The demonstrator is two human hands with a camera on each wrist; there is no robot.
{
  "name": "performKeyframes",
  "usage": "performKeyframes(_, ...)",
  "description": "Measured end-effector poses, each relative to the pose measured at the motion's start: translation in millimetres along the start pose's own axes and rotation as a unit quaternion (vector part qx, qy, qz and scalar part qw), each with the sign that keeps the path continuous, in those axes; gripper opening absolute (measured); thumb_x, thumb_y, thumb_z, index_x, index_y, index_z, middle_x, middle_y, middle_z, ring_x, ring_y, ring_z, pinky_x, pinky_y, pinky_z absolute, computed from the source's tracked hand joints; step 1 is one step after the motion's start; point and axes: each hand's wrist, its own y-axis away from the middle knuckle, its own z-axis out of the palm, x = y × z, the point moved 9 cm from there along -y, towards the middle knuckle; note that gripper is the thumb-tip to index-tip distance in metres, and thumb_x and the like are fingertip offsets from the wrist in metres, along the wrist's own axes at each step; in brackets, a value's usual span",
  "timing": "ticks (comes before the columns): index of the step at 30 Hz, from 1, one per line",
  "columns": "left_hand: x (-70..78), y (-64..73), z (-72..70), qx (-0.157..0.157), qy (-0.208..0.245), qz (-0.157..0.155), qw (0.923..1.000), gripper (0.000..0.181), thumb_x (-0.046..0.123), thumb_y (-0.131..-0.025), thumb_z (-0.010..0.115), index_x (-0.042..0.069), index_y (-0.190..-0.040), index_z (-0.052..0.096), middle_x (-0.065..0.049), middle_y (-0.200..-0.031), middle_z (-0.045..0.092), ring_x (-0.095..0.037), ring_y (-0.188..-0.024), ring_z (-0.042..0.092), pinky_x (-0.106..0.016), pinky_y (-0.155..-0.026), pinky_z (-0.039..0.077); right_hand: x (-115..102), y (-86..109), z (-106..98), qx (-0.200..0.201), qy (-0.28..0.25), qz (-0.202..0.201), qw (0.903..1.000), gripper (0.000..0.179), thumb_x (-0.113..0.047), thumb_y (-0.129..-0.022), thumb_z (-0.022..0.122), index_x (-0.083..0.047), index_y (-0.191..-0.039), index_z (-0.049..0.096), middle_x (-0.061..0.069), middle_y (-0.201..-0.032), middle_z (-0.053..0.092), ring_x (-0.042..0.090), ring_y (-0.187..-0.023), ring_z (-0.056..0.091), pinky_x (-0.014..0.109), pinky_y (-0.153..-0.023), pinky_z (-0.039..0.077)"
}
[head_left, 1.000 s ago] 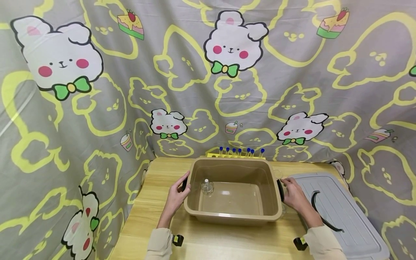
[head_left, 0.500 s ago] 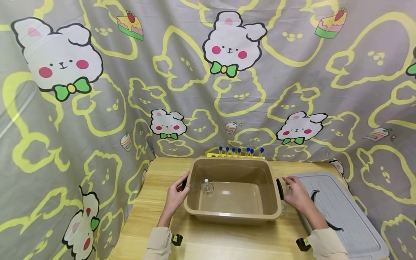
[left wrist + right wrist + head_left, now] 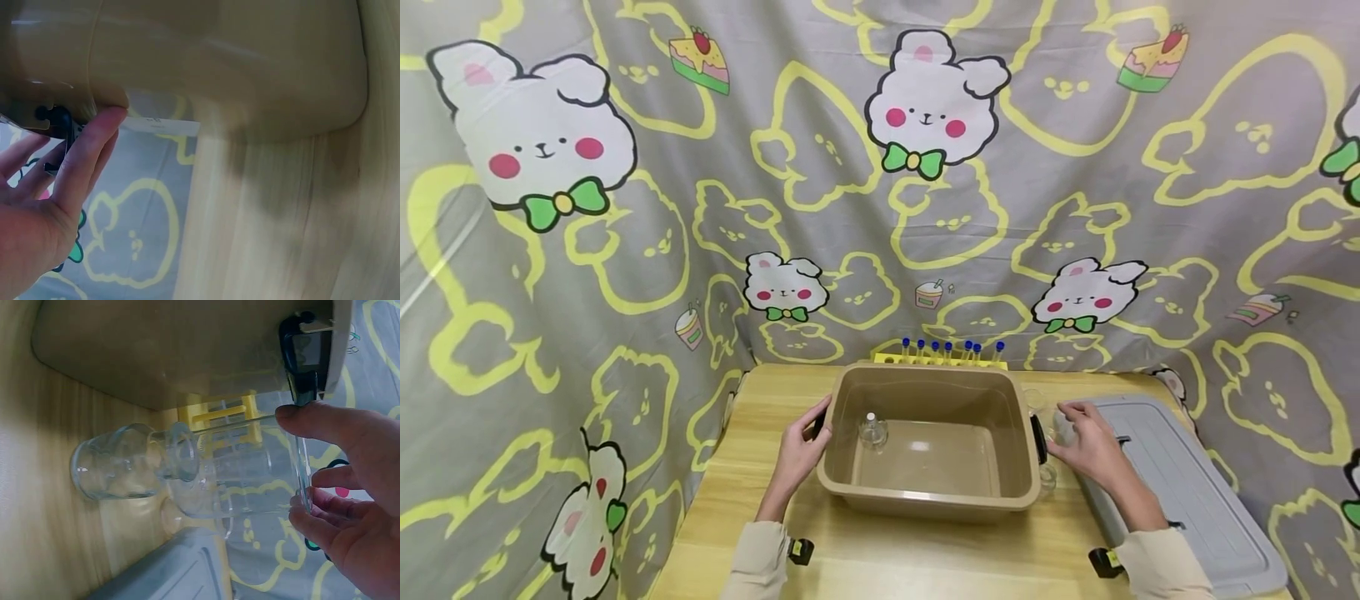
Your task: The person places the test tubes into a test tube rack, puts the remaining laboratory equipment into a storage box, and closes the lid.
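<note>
A brown plastic storage box [image 3: 925, 500] stands lidless on the table, with a small clear glass bottle [image 3: 872, 432] inside near its left wall. My left hand [image 3: 801, 446] holds the box's left side at its black handle [image 3: 62, 128], thumb against the wall. On the right, my right hand [image 3: 1093, 446] is apart from the black right handle [image 3: 1038, 439]. In the right wrist view its thumb and fingers spread about the rim of a clear glass beaker [image 3: 250, 481]; whether they touch it I cannot tell. Nearer the box stands a clear wide-lipped glass bottle [image 3: 119, 462].
A grey lid [image 3: 1187, 492] with black clips lies right of the box. Behind the box stands a yellow rack [image 3: 891, 358] holding several blue-capped tubes. A patterned cloth [image 3: 835, 192] hangs around the wooden table [image 3: 782, 375].
My right hand has come off the right handle and moved slightly right, its fingers spreading. The left hand remains at its handle. The whole view shifts a little.
</note>
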Motion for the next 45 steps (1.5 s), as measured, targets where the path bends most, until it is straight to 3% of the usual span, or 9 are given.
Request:
performKeyframes(5, -14.2, -2.7, -1.2, 0.003, -0.003, -0.002, 1.0, 0.048, -0.007, -0.096, 0.059, 0.003, -0.143, 0.06, -0.024, -0.146, 0.054, -0.046, -0.109, 0.065, -0.018, -0.067, 0.055, 0.9, 2.3, -1.9, -0.016, -0.005, 0.009, 0.9998, 0.066, -0.012, -0.079, 0.087, 0.019, -0.13, 0.057, 0.033, -0.122, 0.052, 0.047, -0.097, 0.061, 0.058, -0.075, 0.055)
performKeyframes(17, -17.6, -0.1, -5.3, 0.008, 0.006, -0.009, 0.9999, 0.05, -0.004, -0.094, 0.061, 0.009, -0.143, 0.062, -0.019, -0.146, 0.056, -0.039, -0.104, 0.068, -0.02, -0.066, 0.055, 4.1, 5.9, -15.4, -0.037, -0.031, 0.034, 0.9983, 0.076, -0.022, -0.082, 0.087, 0.021, -0.134, 0.052, 0.037, -0.126, 0.048, 0.054, -0.1, 0.061, 0.061, -0.079, 0.055)
performKeyframes(24, -17.3, -2.1, -4.0, 0.007, 0.016, -0.005, 0.9998, 0.051, -0.004, -0.093, 0.06, 0.005, -0.144, 0.06, -0.023, -0.146, 0.054, -0.033, -0.105, 0.066, -0.021, -0.068, 0.056, -6.1, 0.5, -37.6, -0.01, -0.013, 0.01, 0.9998, 0.072, -0.016, -0.08, 0.087, 0.021, -0.132, 0.053, 0.036, -0.125, 0.048, 0.053, -0.098, 0.06, 0.063, -0.077, 0.053)
performKeyframes(33, -16.7, -2.6, -2.6, 0.003, 0.029, -0.008, 0.9995, 0.052, -0.008, -0.094, 0.061, 0.006, -0.145, 0.059, -0.021, -0.148, 0.053, -0.037, -0.103, 0.066, -0.018, -0.067, 0.054, -21.5, -8.5, -59.6, 0.026, 0.017, -0.004, 0.9995, 0.074, -0.017, -0.078, 0.088, 0.019, -0.133, 0.054, 0.032, -0.125, 0.049, 0.05, -0.096, 0.061, 0.064, -0.076, 0.053)
performKeyframes(41, 21.8, 3.5, -2.1, -0.01, 0.028, -0.004, 0.9995, 0.051, -0.012, -0.092, 0.058, -0.009, -0.143, 0.053, -0.031, -0.147, 0.049, -0.043, -0.113, 0.06, -0.018, -0.069, 0.053, -32.8, -14.0, -69.2, 0.034, 0.01, -0.017, 0.9992, 0.073, -0.017, -0.076, 0.088, 0.016, -0.132, 0.056, 0.031, -0.122, 0.048, 0.052, -0.094, 0.063, 0.064, -0.075, 0.054)
performKeyframes(45, 19.9, 3.6, -1.5, -0.015, 0.033, -0.007, 0.9993, 0.051, -0.012, -0.093, 0.057, -0.009, -0.143, 0.053, -0.031, -0.148, 0.048, -0.044, -0.114, 0.059, -0.018, -0.069, 0.054, -41.1, -17.5, -75.8, 0.045, 0.018, -0.038, 0.9981, 0.073, -0.017, -0.073, 0.088, 0.016, -0.13, 0.057, 0.029, -0.12, 0.049, 0.048, -0.091, 0.061, 0.061, -0.071, 0.053)
